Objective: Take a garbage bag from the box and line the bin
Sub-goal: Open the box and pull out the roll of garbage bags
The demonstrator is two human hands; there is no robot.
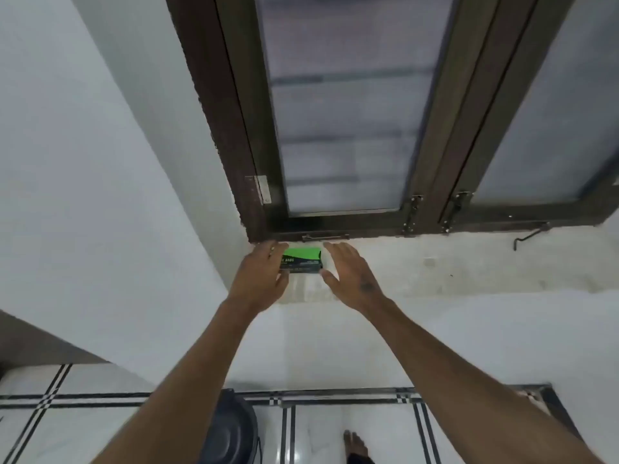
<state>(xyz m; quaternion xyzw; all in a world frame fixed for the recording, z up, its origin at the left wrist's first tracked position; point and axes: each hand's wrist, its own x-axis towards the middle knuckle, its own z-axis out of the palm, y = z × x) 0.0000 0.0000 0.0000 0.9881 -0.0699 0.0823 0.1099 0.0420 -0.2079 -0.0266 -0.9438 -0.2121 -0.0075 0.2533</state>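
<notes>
White window sill (418, 262): green box (301, 260) lies long axis left-right between both hands. Left hand (261, 279) touches its end, right hand (351, 276) just beside (both spread, gripping nothing). Bin (231, 430) on floor below.

The box (301, 260) sits on the sill (435, 262) just below the window (341, 112), between my left hand (259, 279) and right hand (348, 272). Near me on the floor (335, 430), the bin (231, 430) stands left of my foot (356, 443).
</notes>
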